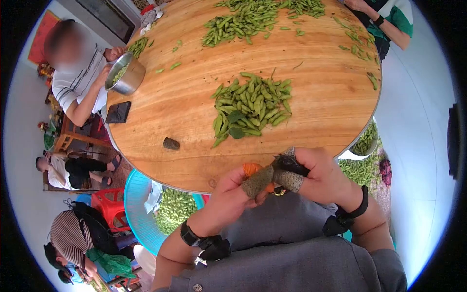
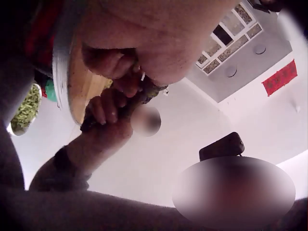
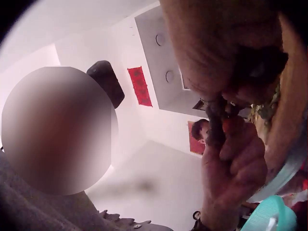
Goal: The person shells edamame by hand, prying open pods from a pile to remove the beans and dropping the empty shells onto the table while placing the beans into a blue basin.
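Pale walls and a light floor surround a round bench of honey-coloured wood (image 1: 194, 112), its near edge just in front of a seated person in grey. Just beyond that edge sits a heap of slender green bean pods (image 1: 255, 100), long axes crossing every way; one at its near left corner points down toward the person's left. To the left of the heap, apart from it, lies a stubby dark speckled cylinder (image 1: 171, 143), its long axis running roughly side to side. Both hands meet at the bench's near edge, fingers bent and tips pressed together. On the left hand (image 1: 231, 192), a speckled grey thumb covering (image 1: 258, 181) slants up and toward the right; a bright orange finger covering (image 1: 252, 169) shows behind it. On the right hand (image 1: 316, 175), a grey fabric thumb covering (image 1: 289, 181) points left, toward its counterpart. Whether either hand pinches anything, I cannot tell.
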`<state>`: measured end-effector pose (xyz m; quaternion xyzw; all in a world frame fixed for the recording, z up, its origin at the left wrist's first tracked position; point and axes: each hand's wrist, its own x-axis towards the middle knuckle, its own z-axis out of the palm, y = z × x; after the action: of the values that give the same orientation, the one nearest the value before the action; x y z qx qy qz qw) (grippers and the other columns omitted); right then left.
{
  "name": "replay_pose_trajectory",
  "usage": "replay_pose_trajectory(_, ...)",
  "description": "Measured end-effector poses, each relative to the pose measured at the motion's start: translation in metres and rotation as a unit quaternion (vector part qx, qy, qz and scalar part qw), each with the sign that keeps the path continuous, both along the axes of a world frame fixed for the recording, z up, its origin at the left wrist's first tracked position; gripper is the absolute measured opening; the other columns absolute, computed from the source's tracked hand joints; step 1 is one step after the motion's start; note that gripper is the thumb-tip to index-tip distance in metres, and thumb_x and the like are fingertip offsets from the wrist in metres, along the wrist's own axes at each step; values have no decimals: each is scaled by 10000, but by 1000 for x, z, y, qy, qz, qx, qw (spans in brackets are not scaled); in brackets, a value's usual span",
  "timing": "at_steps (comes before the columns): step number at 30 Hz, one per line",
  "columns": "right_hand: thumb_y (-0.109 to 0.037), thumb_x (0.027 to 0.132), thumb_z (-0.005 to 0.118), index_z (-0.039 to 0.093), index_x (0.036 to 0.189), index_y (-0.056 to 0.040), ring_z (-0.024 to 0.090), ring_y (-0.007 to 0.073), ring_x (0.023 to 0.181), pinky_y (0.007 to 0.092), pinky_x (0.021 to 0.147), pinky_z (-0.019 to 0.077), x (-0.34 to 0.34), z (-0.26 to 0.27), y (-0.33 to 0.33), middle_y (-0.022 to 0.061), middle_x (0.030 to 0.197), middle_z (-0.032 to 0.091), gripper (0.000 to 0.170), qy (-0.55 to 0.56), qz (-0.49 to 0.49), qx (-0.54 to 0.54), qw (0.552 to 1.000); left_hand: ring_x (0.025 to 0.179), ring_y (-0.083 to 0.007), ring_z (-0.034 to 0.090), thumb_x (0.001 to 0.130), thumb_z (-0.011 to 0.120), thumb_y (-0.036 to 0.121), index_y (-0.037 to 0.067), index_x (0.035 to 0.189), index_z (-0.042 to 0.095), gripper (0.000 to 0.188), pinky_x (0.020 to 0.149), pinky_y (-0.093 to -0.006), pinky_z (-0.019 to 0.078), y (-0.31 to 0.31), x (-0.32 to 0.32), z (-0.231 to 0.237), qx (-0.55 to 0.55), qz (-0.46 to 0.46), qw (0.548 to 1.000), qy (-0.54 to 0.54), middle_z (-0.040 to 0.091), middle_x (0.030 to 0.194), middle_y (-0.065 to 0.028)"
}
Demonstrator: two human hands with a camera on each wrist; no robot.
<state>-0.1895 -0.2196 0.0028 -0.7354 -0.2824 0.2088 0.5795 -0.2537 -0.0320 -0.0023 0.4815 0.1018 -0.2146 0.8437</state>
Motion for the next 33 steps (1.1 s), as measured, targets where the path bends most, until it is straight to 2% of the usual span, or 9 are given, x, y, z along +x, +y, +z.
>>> replay_pose_trajectory(17, -69, 774, 549, 490, 1157, -39, 600, 342, 750, 360, 644, 483, -16, 1, 12, 190, 844, 592, 389, -53, 8, 19, 998, 608, -53, 460, 906, 469, 130, 60, 898, 554, 110, 511, -199, 363, -1, -6, -25, 160, 93, 960, -210, 509, 716, 25)
replay_pose_trajectory(19, -56, 800, 544, 493, 1170, -36, 615, 239, 732, 314, 647, 479, -16, 0, 13, 132, 843, 608, 374, -16, 11, 74, 997, 610, -75, 475, 898, 476, 104, 52, 891, 556, 96, 523, -215, 380, 0, -6, -24, 437, 90, 805, -390, 506, 703, 22)
replay_pose_trajectory(20, -56, 800, 544, 493, 1170, -36, 615, 239, 732, 314, 647, 479, -16, -1, 14, 132, 843, 608, 374, -16, 10, 74, 997, 610, -75, 475, 898, 476, 104, 52, 891, 556, 96, 523, -215, 380, -1, -5, -25, 438, 89, 805, -390, 506, 703, 22)
replay_pose_trajectory(23, -41, 825, 527, 489, 1190, -33, 564, 118, 715, 258, 643, 464, -13, 0, 14, 53, 833, 598, 367, 86, 26, 101, 991, 608, -100, 482, 890, 480, 87, 51, 907, 550, 81, 526, -236, 382, -6, -3, -27, 415, 133, 800, -413, 512, 722, 13)
replay_pose_trajectory(25, -32, 839, 510, 487, 1197, -30, 511, 70, 702, 228, 630, 453, -10, 4, 13, 12, 799, 577, 358, 191, 41, 117, 974, 619, -109, 487, 884, 486, 78, 55, 924, 544, 74, 532, -247, 384, -7, -7, -27, 150, 114, 960, -206, 518, 745, 5)
replay_pose_trajectory(26, -32, 839, 510, 487, 1197, -30, 511, 70, 702, 228, 630, 453, -9, 5, 13, 12, 799, 577, 358, 192, 41, 118, 974, 619, -109, 487, 884, 486, 78, 55, 924, 544, 74, 532, -247, 384, -6, -7, -29, 150, 113, 961, -205, 518, 745, 5)
replay_pose_trajectory(28, -19, 849, 490, 495, 1189, -26, 517, 59, 695, 228, 608, 452, -8, 5, 13, 1, 779, 582, 339, 280, 37, 135, 950, 644, -87, 483, 884, 488, 72, 59, 937, 539, 75, 548, -224, 384, -4, -3, -34, -177, 62, 979, -76, 519, 762, 5)
replay_pose_trajectory(32, -29, 829, 509, 507, 1169, -28, 567, 124, 655, 259, 584, 458, -9, -7, 16, 41, 748, 599, 340, 174, 11, 133, 976, 662, -61, 474, 890, 492, 84, 62, 956, 548, 90, 557, -193, 376, -2, 1, -39, -240, 9, 968, -79, 529, 774, -5)
replay_pose_trajectory(33, -33, 809, 521, 522, 1138, -37, 587, 191, 661, 284, 587, 464, -10, -9, 16, 83, 762, 601, 328, 35, -5, 111, 993, 682, -62, 483, 887, 497, 81, 56, 973, 555, 106, 566, -199, 390, -5, -1, -34, -120, 56, 988, -82, 542, 798, -11)
